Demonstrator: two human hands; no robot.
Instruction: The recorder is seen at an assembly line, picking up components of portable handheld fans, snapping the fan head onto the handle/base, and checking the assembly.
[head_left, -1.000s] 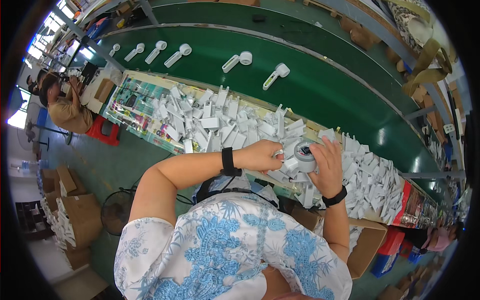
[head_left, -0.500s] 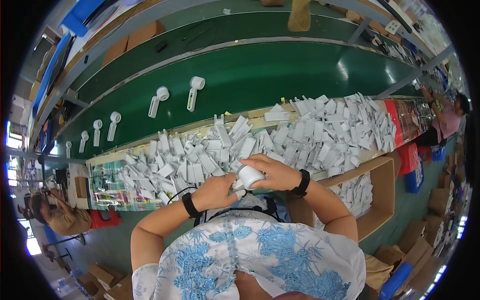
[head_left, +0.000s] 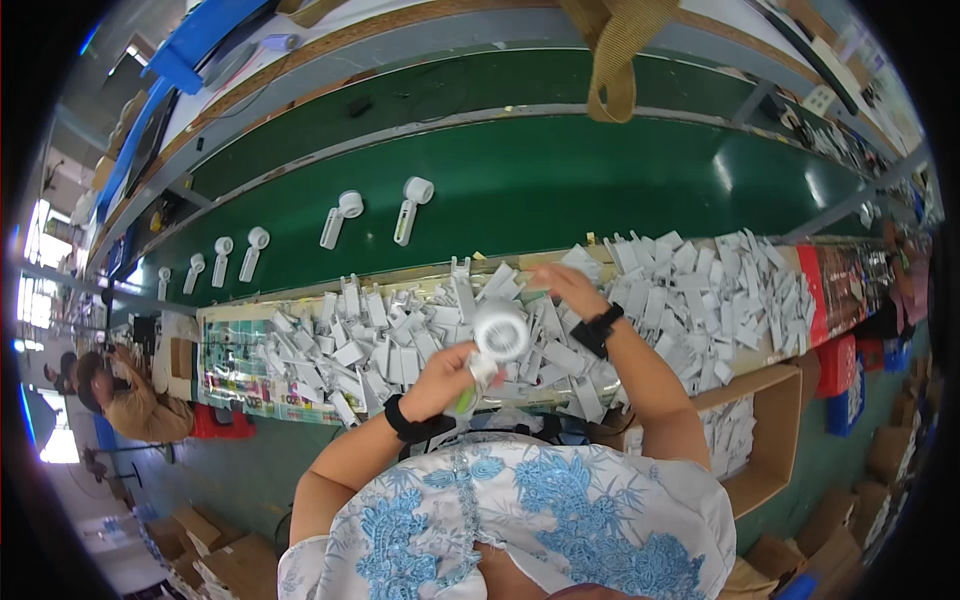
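My left hand [head_left: 443,380] is closed round the neck and handle of a white handheld fan [head_left: 502,335]. The fan's round, ribbed head faces up, just past my fingertips. A bit of green shows on its handle, which my fingers partly cover. My right hand [head_left: 572,290] is off the fan, up and to its right, above a heap of white plastic handle parts [head_left: 640,300]. Its fingers are slightly blurred and look stretched out, with nothing visible in them. More white parts [head_left: 390,340] lie to the left of the fan, close to my left hand.
Several finished-looking white fans lie in a row on the green conveyor belt [head_left: 560,165], among them a fan [head_left: 406,215]. A cardboard box [head_left: 775,430] of white parts stands at my right. A tan strap [head_left: 620,60] hangs overhead. One co-worker [head_left: 140,390] sits at the left.
My right hand has let go of the fan and moved up over the heap. My left hand has tipped the fan so its ribbed head now shows. The whole view has shifted slightly.
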